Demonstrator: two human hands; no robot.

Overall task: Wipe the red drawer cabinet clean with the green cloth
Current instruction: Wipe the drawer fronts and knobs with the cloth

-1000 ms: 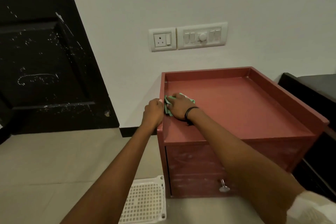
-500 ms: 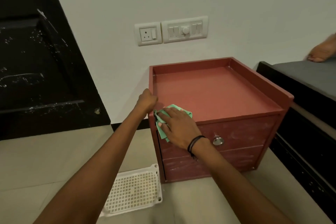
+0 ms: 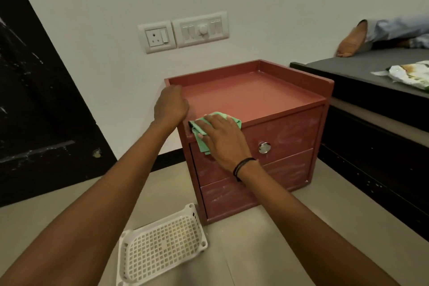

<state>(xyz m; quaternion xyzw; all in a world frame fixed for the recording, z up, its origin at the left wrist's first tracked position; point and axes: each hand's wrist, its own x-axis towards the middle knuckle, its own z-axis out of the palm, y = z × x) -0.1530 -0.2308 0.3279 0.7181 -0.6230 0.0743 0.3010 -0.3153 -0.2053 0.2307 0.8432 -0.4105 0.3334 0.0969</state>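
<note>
The red drawer cabinet (image 3: 250,97) stands on the floor against the white wall, with two dusty drawer fronts and a round metal knob (image 3: 264,147) on the upper one. My right hand (image 3: 222,138) presses the green cloth (image 3: 200,133) flat over the cabinet's front left top edge, the cloth hanging onto the upper drawer front. My left hand (image 3: 170,105) grips the raised left rim of the cabinet top, fingers curled over it.
A white perforated plastic basket (image 3: 160,245) lies on the tiled floor by the cabinet's front left corner. A dark door (image 3: 34,100) is at left. A low dark bed (image 3: 376,109) at right carries a plastic bag and another person's foot (image 3: 350,45).
My right hand has dragged the cloth from the back left of the top toward me, to the front edge and over the drawer front. My view has pulled back and lowered.
</note>
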